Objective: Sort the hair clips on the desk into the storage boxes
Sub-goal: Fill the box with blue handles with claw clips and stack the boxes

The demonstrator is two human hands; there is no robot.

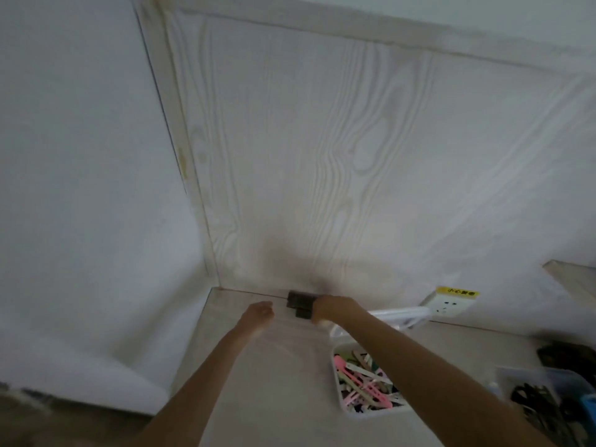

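Right hand [325, 306] at far tabletop [274, 382] edge, 12 o'clock, grasping dark blurred object [299, 304]; identity unclear. Left hand [259, 312] loosely curled, holding nothing. Hair clips [364, 382] heaped in white box [337, 391], 4 o'clock. Risk: right forearm above box may knock it over, scattering clips.
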